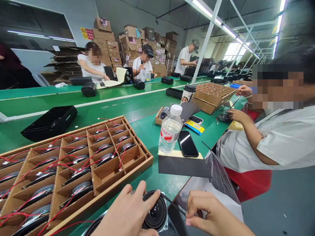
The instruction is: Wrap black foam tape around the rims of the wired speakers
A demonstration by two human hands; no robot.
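One black case [49, 124] lies far left, past a cardboard tray [145, 162] with lots of small speakers [82, 186] and red wires [19, 214]. Right of the tray, near me, my left hand [134, 209] is closed on a round black speaker [161, 218]. A thin black strip [173, 204] runs right from its edge. Farther off, a water bottle [167, 137] stands left of a phone [188, 144]. My right hand [209, 209] pinches the strip's right end. Far right, someone in a white shirt [292, 141] works too.
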